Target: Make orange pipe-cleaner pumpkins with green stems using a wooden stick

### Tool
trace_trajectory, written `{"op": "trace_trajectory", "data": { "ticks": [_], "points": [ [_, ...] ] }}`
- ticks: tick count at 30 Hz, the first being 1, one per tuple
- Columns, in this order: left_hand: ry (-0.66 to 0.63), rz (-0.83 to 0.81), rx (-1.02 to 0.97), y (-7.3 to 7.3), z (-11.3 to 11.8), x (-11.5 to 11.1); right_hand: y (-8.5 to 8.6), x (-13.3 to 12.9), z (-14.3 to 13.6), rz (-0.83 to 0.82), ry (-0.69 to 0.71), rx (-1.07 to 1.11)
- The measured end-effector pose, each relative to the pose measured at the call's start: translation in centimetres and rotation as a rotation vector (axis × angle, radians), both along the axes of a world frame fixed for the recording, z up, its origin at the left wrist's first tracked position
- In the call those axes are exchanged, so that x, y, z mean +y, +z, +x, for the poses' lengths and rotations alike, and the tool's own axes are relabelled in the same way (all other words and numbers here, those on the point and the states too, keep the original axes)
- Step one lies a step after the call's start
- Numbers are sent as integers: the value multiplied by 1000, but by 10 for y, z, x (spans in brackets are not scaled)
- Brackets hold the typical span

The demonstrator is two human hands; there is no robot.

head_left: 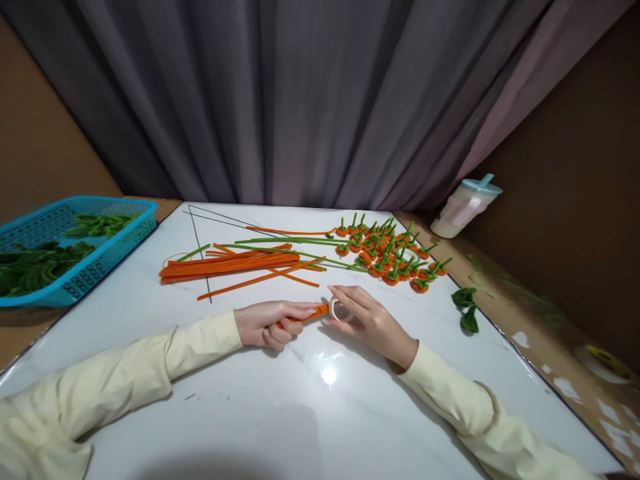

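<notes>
A: Where is the orange coil (323, 310)?

B: In the left hand (273, 323), over the middle of the surface (260, 413); the fingers are clamped on it, with the thumb along the top; its ridged end pokes out towards the right hand (373, 323).

A: And what does that hand do?

B: It grips a pale ring (332, 307), fingers above and thumb below; the coil's end meets the near side of the ring or stops just beside it; I cannot tell which, nor whether the two are joined.

A: How would you handle that well?

B: I would pinch the coil close to its end, so the ridges stay tight and even; I would keep the ring still and its face clear of the fingertips; too hard a squeeze could flatten the fuzz, I think, and too loose a one could let the turns spread.

A: Anything nearby to mind?

B: The orange stems (230, 265) lie beyond the left hand; the green-stalked pieces (391, 273) stand beyond the right; I would keep both sleeves low and clear of them.
</notes>
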State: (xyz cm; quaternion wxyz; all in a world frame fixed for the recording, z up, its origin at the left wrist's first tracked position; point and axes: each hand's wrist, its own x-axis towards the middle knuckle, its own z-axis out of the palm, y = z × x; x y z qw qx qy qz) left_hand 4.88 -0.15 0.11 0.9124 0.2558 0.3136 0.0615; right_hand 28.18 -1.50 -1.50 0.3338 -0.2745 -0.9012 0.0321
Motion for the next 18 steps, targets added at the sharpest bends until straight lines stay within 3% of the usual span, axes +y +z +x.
{"op": "trace_trajectory", "data": {
  "ticks": [10, 18],
  "points": [
    [-29, 83, -8, 1, 1, -2, 0, 0, 0, -19, 0, 1],
    [-9, 27, -4, -2, 0, 0, 6, -6, -3, -225, 55, -48]
  ]
}}
